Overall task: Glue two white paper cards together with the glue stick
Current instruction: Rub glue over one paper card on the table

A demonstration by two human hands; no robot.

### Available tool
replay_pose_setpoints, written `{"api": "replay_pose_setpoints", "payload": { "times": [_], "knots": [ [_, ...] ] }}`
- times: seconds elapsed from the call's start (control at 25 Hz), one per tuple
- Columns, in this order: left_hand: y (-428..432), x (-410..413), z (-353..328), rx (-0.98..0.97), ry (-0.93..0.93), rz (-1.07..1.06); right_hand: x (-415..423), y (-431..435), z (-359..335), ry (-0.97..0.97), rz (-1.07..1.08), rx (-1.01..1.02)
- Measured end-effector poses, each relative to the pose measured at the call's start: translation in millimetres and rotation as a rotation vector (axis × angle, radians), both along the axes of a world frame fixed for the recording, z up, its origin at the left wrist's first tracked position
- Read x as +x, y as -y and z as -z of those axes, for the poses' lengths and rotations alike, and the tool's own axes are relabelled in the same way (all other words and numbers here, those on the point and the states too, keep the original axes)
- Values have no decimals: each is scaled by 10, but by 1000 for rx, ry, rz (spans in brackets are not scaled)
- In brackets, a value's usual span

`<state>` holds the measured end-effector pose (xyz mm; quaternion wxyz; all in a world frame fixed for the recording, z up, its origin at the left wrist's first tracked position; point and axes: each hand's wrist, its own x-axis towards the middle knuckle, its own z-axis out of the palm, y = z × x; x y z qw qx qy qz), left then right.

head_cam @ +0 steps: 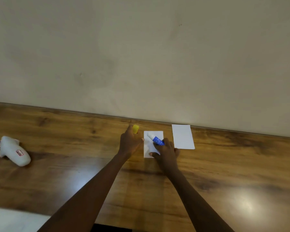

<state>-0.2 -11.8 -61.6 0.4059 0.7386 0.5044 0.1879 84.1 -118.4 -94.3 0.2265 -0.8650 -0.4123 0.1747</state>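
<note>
Two white cards, left card (148, 149) under one glue stick (157, 140) gripped by right hand (166, 152), right card (182, 137) beside, one yellow cap (135, 128) at left hand (130, 143), hold unclear, one plush toy (13, 150).

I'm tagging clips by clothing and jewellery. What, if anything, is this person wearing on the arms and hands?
Nothing that shows. The left forearm and right forearm are bare down to the frame's bottom edge, with no sleeve or cuff in view. The left hand and right hand are ungloved. No watch, bracelet or ring can be made out, though the picture is soft.
</note>
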Motion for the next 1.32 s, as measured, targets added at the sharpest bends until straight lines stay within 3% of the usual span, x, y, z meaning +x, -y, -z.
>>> {"api": "replay_pose_setpoints", "payload": {
  "times": [0.32, 0.6, 0.8, 0.96, 1.08, 1.2, 1.32],
  "knots": [
    [440, -281, 386, 194, -312, 25, -30, 462, -38, 15, -194, -146],
    [521, -384, 621, 379, -286, -5, -65, 180, -97, -212, -24, 413],
    [491, -359, 633, 409, -244, 12, -147, 9, -57, -442, 255, 720],
    [493, -352, 600, 388, -248, 22, -152, -75, -94, -835, 588, 922],
    [497, -367, 593, 373, -233, 38, -176, -77, -39, -974, 586, 927],
    [512, -375, 570, 359, -201, 84, -158, -44, 8, -833, 372, 783],
    [516, -379, 551, 365, -169, 92, -99, -19, 22, -698, 317, 663]
  ]
}}
